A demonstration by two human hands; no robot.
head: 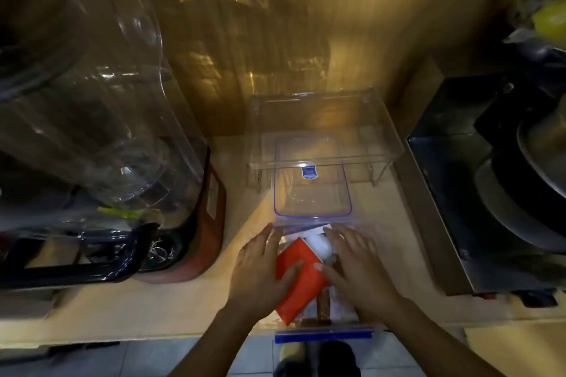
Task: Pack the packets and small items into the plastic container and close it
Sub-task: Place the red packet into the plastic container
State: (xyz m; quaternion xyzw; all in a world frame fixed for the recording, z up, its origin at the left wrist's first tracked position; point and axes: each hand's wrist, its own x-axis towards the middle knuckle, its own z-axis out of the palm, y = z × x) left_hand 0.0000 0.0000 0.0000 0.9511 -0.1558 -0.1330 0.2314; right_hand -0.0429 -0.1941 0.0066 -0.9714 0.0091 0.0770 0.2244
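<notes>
Both hands — left hand (260, 272), right hand (358, 269) — spread flat | container (324, 334): red packet (301, 288), perhaps white pouch (318, 246)

Both forearms were bare from the lower edge of the view up to the wrists, with no sleeve showing on either. The left hand (260, 272) and right hand (358, 269) wore no gloves, and no ring, watch or band could be made out in the dim light. Short, pale nails showed on the fingers (318, 266). Below, blurred, a yellowish shoe (292, 352) and something dark sat beside it.
</notes>
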